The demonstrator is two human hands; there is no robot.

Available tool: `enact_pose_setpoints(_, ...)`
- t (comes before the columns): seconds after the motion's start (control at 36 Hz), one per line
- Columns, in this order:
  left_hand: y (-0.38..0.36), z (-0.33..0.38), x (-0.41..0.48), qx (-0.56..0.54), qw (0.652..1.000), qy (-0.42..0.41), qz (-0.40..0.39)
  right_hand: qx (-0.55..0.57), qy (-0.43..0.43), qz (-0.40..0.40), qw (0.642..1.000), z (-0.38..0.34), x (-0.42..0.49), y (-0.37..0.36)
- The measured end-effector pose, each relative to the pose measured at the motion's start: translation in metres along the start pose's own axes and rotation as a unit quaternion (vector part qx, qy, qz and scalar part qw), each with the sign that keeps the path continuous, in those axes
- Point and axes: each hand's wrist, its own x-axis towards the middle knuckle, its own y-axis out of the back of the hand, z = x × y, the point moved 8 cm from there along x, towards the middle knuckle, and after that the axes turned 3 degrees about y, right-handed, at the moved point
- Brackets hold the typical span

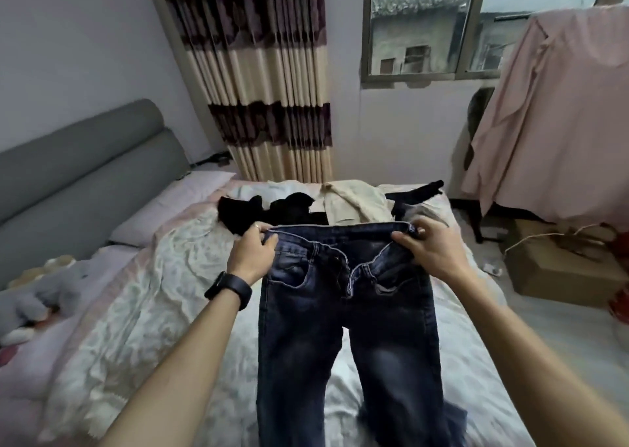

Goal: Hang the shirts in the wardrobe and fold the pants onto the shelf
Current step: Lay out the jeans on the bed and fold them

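You are holding the dark jeans (347,327) stretched over the bed (163,293), legs trailing back toward you and the long axis running straight away from your body. Farther out, your left grip (252,252) is pinching one corner of the open waistband and your right grip (429,252) is clutching the other, both equally near, the fly between them. A lengthwise fold is likely turning on carrying one corner across to the other. Beyond, black garments (269,211) and a cream garment (354,201) are lying on the bed; a pink shirt (558,113) is hanging by the window.
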Motion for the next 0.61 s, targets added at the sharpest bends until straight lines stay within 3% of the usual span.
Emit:
enact_pose_setpoints(0.17,-0.089,-0.081,0.060,0.064,0.993,0.061,-0.076,-0.018,-0.080,-0.173,0.982,0.094,0.029,-0.106)
enact_pose_setpoints(0.25,-0.118,-0.091,0.107,0.086,0.992,0.063,-0.071,-0.031,-0.089,-0.169,0.981,0.115,0.065,-0.138)
enact_pose_setpoints(0.39,-0.167,-0.090,0.214,0.065,0.994,0.078,-0.046,-0.007,-0.123,-0.076,0.990,0.140,0.155,-0.189)
enact_pose_setpoints(0.5,-0.213,-0.104,0.281,-0.009,0.993,0.119,-0.017,0.059,-0.158,-0.085,0.982,0.165,0.200,-0.239)
enact_pose_setpoints(0.61,-0.288,-0.138,0.279,-0.007,0.989,0.117,-0.089,0.091,-0.235,-0.147,0.957,0.223,0.171,-0.292)
